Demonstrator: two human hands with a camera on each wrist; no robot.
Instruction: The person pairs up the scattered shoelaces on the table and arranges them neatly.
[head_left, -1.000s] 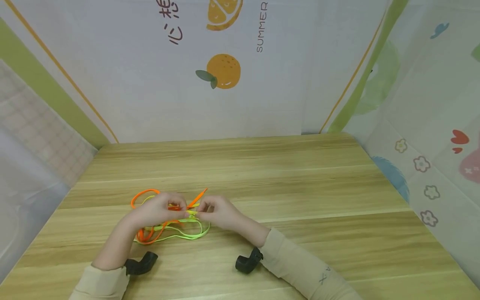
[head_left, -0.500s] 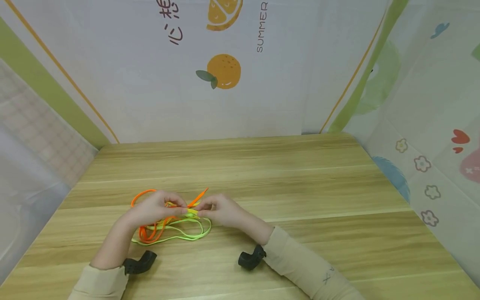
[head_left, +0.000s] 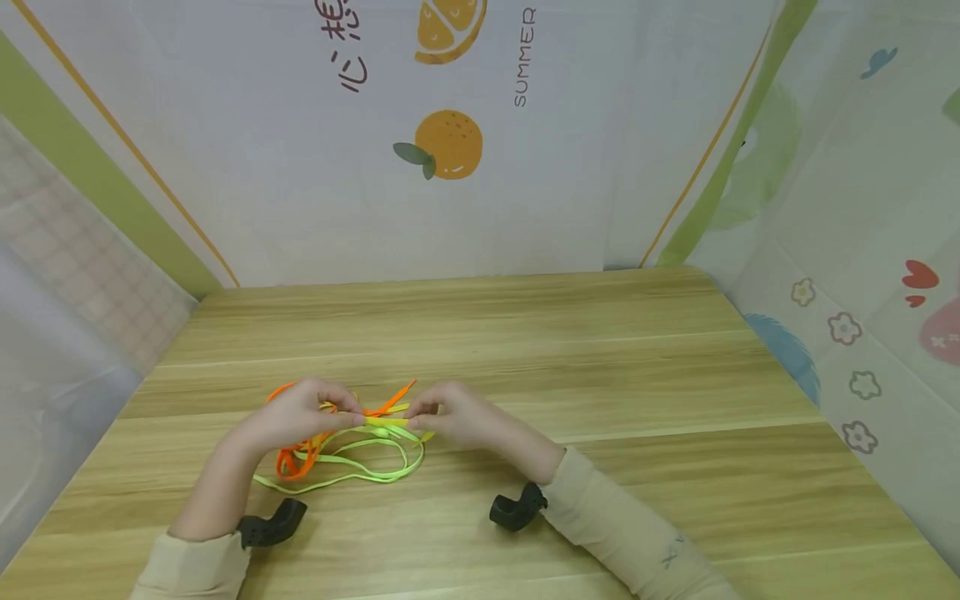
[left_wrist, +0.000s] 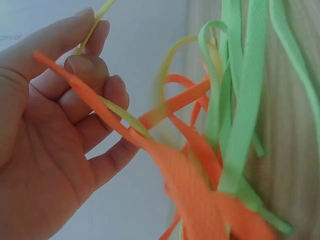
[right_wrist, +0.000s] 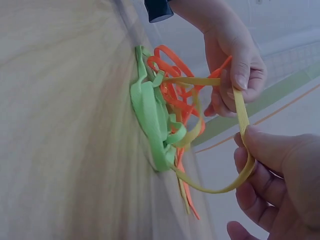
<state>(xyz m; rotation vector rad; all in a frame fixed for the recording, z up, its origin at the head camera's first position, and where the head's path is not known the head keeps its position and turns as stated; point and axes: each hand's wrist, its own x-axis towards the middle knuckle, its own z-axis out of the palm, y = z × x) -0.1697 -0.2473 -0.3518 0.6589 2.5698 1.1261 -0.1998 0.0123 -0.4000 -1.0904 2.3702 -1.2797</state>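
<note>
A yellow flat shoelace [head_left: 386, 422] is stretched between my two hands, low over the left part of the table. My left hand [head_left: 311, 410] pinches one end of this stretch between thumb and forefinger. Opposite it, my right hand [head_left: 459, 418] pinches the other end; in the right wrist view the yellow lace loops down from its fingertips. Under and behind the hands lies a tangle of laces. It holds a green shoelace [left_wrist: 247, 90] in long loops and an orange shoelace [left_wrist: 185, 185], whose tip crosses in front of the left palm in the left wrist view. The left hand partly hides the tangle in the head view.
The wooden table [head_left: 600, 375] reaches back to a white curtain [head_left: 540, 208] printed with oranges. Another printed curtain [head_left: 885, 250] hangs on the right. Black curved wrist mounts [head_left: 517, 507] stick out from both sleeves.
My hands have drawn apart, the left one leftward and the right one rightward. A longer piece of yellow shoelace now shows between them, and the green loops are less covered.
</note>
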